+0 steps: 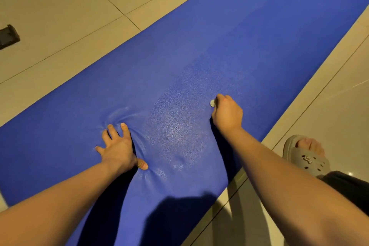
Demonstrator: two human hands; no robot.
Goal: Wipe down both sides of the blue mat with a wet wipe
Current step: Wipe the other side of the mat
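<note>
While left (117, 148) presses mat (259, 36) — right (227, 113) grips wipe (212, 103).

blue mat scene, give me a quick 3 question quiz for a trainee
1. True or false: the left hand presses on the blue mat with its fingers spread, and the mat wrinkles around it.
2. What does the right hand grip? A) a balled-up white wet wipe B) a spray bottle C) nothing
3. Fill in: the foot in the grey sandal stands on the tiled ___, beside the mat and not on it.

Key: 1 true; 2 A; 3 floor
</note>
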